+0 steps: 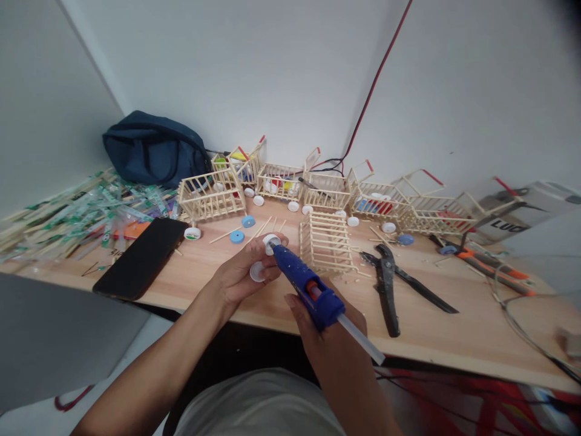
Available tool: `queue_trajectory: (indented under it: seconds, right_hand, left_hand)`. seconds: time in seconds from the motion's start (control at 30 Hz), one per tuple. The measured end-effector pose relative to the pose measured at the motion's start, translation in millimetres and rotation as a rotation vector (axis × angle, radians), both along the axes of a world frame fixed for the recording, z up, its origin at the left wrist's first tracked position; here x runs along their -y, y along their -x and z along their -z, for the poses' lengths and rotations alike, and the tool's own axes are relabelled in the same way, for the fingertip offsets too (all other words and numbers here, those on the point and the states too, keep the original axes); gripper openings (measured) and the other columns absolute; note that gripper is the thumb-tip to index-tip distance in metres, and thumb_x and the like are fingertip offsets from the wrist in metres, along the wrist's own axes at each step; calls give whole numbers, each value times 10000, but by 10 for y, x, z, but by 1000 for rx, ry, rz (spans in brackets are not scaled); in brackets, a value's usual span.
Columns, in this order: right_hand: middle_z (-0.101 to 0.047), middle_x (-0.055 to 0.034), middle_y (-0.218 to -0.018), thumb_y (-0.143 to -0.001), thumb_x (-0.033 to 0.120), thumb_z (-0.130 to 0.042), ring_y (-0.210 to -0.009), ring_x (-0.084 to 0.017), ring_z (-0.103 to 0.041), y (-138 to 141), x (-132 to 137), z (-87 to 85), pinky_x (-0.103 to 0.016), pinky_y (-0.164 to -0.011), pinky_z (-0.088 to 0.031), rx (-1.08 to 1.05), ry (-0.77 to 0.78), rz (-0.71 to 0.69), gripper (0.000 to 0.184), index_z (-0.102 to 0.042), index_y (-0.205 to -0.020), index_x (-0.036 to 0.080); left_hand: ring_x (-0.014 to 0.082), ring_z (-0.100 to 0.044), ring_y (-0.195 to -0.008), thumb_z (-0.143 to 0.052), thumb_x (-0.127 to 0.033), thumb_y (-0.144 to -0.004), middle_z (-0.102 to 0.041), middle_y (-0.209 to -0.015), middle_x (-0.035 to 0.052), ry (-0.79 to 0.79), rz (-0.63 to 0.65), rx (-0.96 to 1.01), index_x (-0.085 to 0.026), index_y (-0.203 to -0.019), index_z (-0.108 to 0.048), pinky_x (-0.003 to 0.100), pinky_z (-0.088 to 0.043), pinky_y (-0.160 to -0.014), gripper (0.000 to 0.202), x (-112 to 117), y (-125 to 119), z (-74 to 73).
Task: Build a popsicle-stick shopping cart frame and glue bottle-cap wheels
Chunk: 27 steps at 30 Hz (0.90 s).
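Note:
My right hand (pixel 327 321) grips a blue glue gun (pixel 306 287) with a clear glue stick poking out of its back. Its nozzle touches a white bottle cap (pixel 271 242) pinched in my left hand (pixel 240 272). A second white cap (pixel 256 272) shows lower between the same fingers. Just behind the gun, a bare stick cage (pixel 325 241) lies on the wooden table (pixel 454 327).
A row of small stick carts (pixel 327 191) lines the wall, with loose white and blue caps (pixel 236 236) in front. Black pliers (pixel 388 284) lie right of the cage, orange-handled cutters (pixel 490 266) further right. A black phone (pixel 140 257), stick wrappers (pixel 82 212) and a blue bag (pixel 154 148) sit left.

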State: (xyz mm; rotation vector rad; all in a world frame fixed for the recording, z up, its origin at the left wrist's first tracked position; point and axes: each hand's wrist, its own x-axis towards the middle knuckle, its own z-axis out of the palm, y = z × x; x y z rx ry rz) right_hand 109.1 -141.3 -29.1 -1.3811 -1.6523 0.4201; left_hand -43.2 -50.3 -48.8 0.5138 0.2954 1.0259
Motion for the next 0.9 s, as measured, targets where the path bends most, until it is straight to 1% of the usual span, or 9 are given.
queue_trajectory:
  seconds: [0.2,0.4,0.53,0.67,0.77,0.9]
  right_hand:
    - [-701,-14,-748,-902,367,-581,-627,-155,-658,-17,-3,13,-213,-524,-502,18,7,3,182,-608,-813,211]
    - [-676,5,-693,-894,382,-588,-581,-149,-635,-4,-11,23,-215,-519,-499,23,23,26,183,-617,-826,215]
    - [-694,-6,-718,-893,387,-585,-603,-157,-650,3,-10,22,-220,-512,-500,13,37,29,192,-615,-808,218]
    - [-705,-17,-748,-898,387,-581,-638,-165,-663,0,0,15,-228,-537,-514,12,30,24,192,-621,-818,217]
    - [-701,-12,-742,-895,377,-587,-638,-164,-663,3,2,22,-232,-550,-521,4,24,24,181,-624,-822,217]
    - [-700,-5,-725,-890,375,-592,-622,-160,-666,8,-10,47,-223,-529,-516,2,-2,21,179,-621,-811,217]
  left_hand:
    - [22,-392,-532,-880,-278,-618,-511,-729,-5,-34,12,-26,-67,-884,-693,108,-356,-438,388,-2,-16,-17]
    - [18,-365,-524,-865,-279,-644,-504,-744,-8,-42,16,-39,-83,-870,-680,112,-351,-438,352,-6,-24,-11]
    - [24,-362,-528,-865,-286,-643,-489,-735,-12,-40,22,-53,-94,-867,-678,113,-347,-436,349,-8,-21,-6]
    - [28,-366,-542,-860,-281,-651,-490,-748,-5,-45,31,-52,-86,-871,-679,114,-351,-438,346,-8,-17,4]
    - [31,-371,-548,-856,-289,-656,-488,-743,-3,-48,35,-48,-81,-884,-683,117,-361,-444,353,-6,-15,14]
    - [27,-371,-540,-862,-285,-646,-510,-752,-1,-32,32,-58,-86,-894,-689,115,-360,-441,362,-6,-10,22]
